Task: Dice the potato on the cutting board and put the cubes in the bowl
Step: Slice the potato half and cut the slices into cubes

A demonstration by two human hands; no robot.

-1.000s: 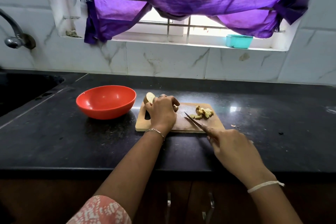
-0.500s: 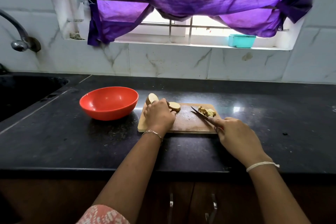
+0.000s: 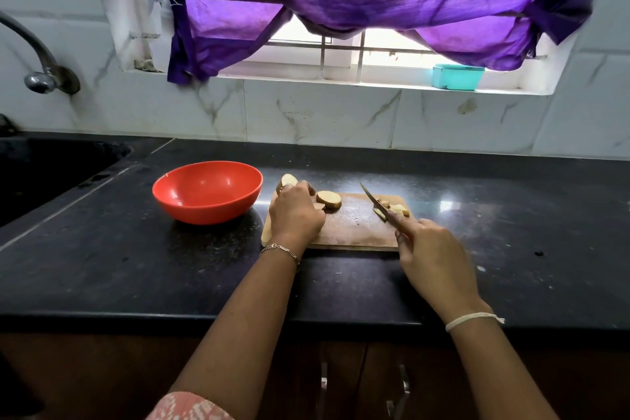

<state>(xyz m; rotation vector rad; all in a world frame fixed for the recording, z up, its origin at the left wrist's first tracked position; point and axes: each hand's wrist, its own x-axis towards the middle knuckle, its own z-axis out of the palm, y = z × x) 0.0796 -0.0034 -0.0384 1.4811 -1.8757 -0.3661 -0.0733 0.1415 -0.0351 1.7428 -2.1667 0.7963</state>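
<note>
Wooden cutting board (image 3: 351, 232), mid-dice: left hand (image 3: 295, 215) curled around a potato piece (image 3: 288, 180), right hand (image 3: 434, 251) gripping knife (image 3: 375, 203) beside cubes (image 3: 397, 209); risk of a nick from round slice (image 3: 329, 199) slipping.

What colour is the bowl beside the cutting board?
The bowl is orange-red, inside and out, seen best in the head view.

Thin silver chain-link bracelet (image 3: 279, 251) on left wrist, w/ plain metal ring (image 3: 287, 185) on a finger of left hand (image 3: 296, 215). White twisted cord band (image 3: 472, 320) round rt wrist. Pink & white patterned fabric sleeve (image 3: 191, 407) above left elbow, at btm edge.
</note>
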